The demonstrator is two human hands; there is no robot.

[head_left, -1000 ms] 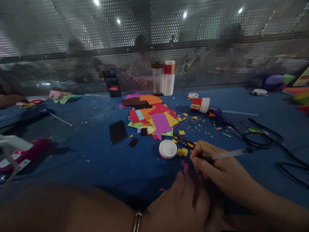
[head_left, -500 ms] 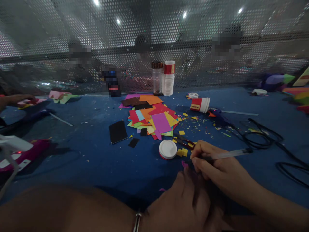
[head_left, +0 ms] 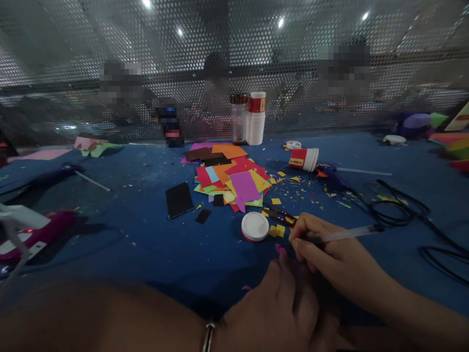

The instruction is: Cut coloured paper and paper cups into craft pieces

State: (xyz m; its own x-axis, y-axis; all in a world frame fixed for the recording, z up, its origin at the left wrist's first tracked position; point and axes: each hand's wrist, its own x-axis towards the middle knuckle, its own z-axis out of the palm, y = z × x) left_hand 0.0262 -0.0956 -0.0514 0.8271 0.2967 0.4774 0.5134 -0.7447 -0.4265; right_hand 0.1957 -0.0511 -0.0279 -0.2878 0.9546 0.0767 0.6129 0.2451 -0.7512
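My right hand (head_left: 326, 244) is closed around a pen (head_left: 344, 234) with a clear barrel and dark cap end, which slants up to the right. Close beside it, my left hand (head_left: 278, 305) is curled low over the table. A small curled strip of purple paper (head_left: 280, 249) pokes out at its fingertips, near the pen's writing end; most of what those fingers cover is hidden. Another purple scrap (head_left: 246, 288) shows by the left knuckles. Just beyond my hands lie a white round lid (head_left: 255, 226), yellow paper squares (head_left: 280, 231) and dark-handled scissors (head_left: 280, 213).
Coloured paper sheets (head_left: 245, 186) are heaped mid-table, with a black card (head_left: 179, 200) to their left. Behind stand a clear bottle (head_left: 239, 120) and stacked paper cups (head_left: 255, 124). A tipped cup (head_left: 304, 159), a glue gun (head_left: 335, 178) and its black cable (head_left: 395, 222) occupy the right.
At the far left, another person's hand reached in and withdrew; the yellow and red-handled scissors there are gone, leaving pink paper. My two hands and the pen have barely moved.
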